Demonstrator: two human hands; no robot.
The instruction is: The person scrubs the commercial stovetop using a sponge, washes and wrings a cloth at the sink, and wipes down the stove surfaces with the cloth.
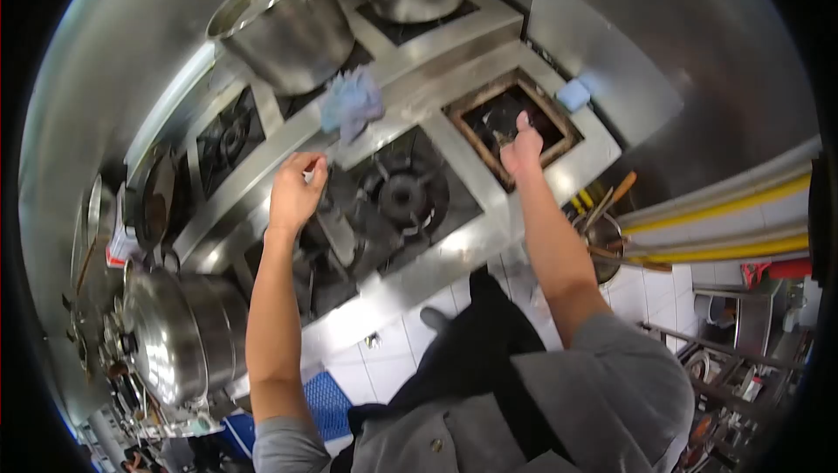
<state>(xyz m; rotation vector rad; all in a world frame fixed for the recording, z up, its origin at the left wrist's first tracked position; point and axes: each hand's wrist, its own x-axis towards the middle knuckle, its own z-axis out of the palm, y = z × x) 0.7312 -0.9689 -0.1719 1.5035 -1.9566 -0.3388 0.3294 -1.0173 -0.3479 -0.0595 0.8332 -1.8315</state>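
My left hand (298, 187) is raised over the front of the stove (415, 259), its fingers curled in toward the thumb. Whether anything sits in that pinch is hidden. Below and to its right are a black gas burner (406, 195) and a flat grey metal piece (337, 236). My right hand (524, 150) reaches over a square, brown-stained opening (471, 148) at the stove's right end. Its thumb points up and its fingers are closed; what they grip cannot be made out. A dark, rounded piece (497, 115) lies in the opening beside those fingers.
A crumpled bluish cloth (352, 105) lies on the stove's raised ledge. Large steel pots (292, 37) stand behind it. A lidded steel pot (179, 333) is at left. A light-blue sponge (573, 94) rests by the right corner, above a container of utensils (601, 233).
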